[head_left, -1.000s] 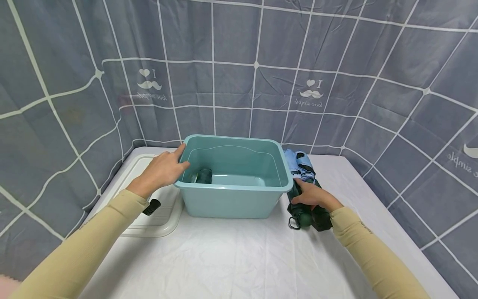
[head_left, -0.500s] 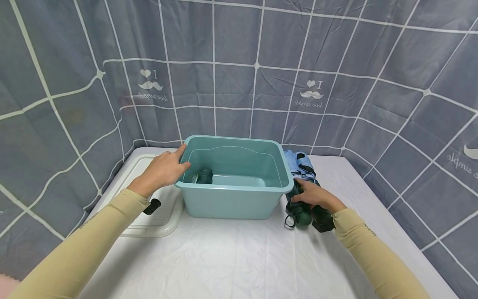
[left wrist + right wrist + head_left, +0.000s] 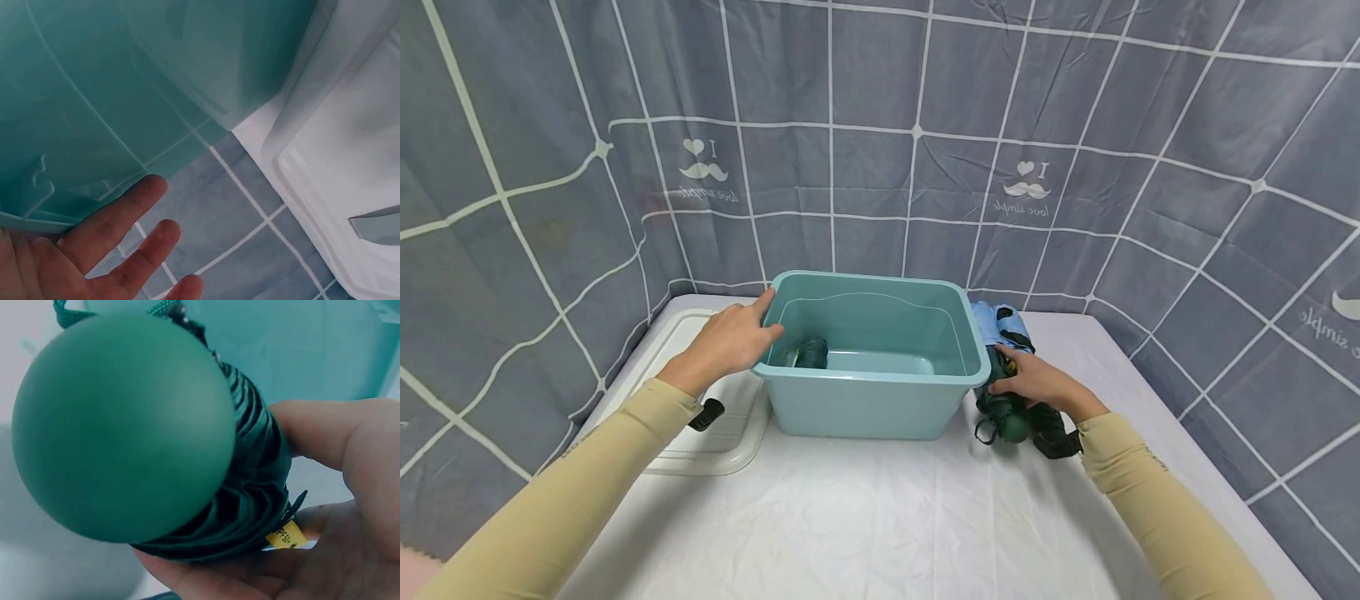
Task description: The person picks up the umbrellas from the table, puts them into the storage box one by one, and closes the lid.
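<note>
A green folded umbrella [image 3: 1011, 427] lies beside the right end of the teal plastic bin [image 3: 857, 408]. My right hand [image 3: 1047, 388] grips it, thumb on one side and fingers curled beneath. Its round green handle end [image 3: 125, 425] faces the camera in the right wrist view, with a yellow tag [image 3: 286, 535] near my palm. My left hand [image 3: 727, 340] rests at the bin's left rim; in the left wrist view its fingers [image 3: 153, 250] extend loosely along the outer wall. Inside the bin, at the left, is a dark green rolled thing [image 3: 812, 353], partly hidden by the front wall.
Blue folded umbrellas [image 3: 992, 321] lie behind my right hand, and another dark folded umbrella [image 3: 1054, 432] is beside the green one. A white lid [image 3: 722, 454] lies flat left of the bin. Grey checked curtains [image 3: 880, 183] enclose the white-covered table [image 3: 850, 517].
My right hand has shifted slightly to the right and farther back on the green umbrella, whose handle end has shifted slightly. The left hand and bin have stayed put.
</note>
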`<action>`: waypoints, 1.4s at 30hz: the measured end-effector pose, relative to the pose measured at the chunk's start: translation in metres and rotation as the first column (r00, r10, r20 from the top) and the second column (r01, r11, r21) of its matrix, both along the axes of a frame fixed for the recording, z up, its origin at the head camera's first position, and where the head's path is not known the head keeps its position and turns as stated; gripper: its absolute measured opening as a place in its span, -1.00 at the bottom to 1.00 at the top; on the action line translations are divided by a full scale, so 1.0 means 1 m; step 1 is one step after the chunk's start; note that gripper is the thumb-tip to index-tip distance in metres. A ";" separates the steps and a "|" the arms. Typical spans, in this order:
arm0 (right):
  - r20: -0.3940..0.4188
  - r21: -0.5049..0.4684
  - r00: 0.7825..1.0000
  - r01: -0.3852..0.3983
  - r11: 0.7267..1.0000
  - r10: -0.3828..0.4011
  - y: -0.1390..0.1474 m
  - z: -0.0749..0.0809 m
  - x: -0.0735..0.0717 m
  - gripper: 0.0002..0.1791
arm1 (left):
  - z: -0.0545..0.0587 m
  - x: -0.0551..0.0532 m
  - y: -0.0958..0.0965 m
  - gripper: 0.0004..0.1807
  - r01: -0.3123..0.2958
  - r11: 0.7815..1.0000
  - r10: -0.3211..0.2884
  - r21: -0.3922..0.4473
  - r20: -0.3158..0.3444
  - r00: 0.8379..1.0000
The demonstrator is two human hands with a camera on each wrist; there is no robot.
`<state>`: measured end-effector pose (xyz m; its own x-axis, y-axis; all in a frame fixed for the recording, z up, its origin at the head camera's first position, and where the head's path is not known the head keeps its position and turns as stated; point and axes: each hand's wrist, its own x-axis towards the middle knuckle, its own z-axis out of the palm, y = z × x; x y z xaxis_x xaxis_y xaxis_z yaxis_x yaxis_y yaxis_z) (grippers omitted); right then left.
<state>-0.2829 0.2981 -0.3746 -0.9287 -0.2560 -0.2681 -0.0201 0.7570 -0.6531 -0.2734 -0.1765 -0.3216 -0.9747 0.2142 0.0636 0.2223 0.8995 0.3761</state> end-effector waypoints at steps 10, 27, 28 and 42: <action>0.006 -0.034 1.000 0.021 0.999 -0.021 0.005 0.012 -0.002 0.09 | -0.001 0.002 0.001 -0.18 -0.004 1.000 0.004 0.025 0.011 1.000; -0.069 -0.050 0.997 0.018 0.999 -0.022 0.005 0.040 -0.003 0.06 | -0.002 0.001 -0.001 -0.17 -0.001 0.998 -0.001 0.059 0.023 1.000; -0.069 -0.048 0.997 0.020 0.999 -0.023 0.005 0.043 -0.003 0.05 | -0.002 0.001 -0.001 -0.17 0.000 0.998 -0.002 0.061 0.024 1.000; -0.064 -0.047 0.998 0.005 0.999 -0.008 0.002 0.081 -0.005 0.05 | -0.003 0.001 -0.002 -0.18 -0.001 0.997 -0.001 0.081 0.022 1.000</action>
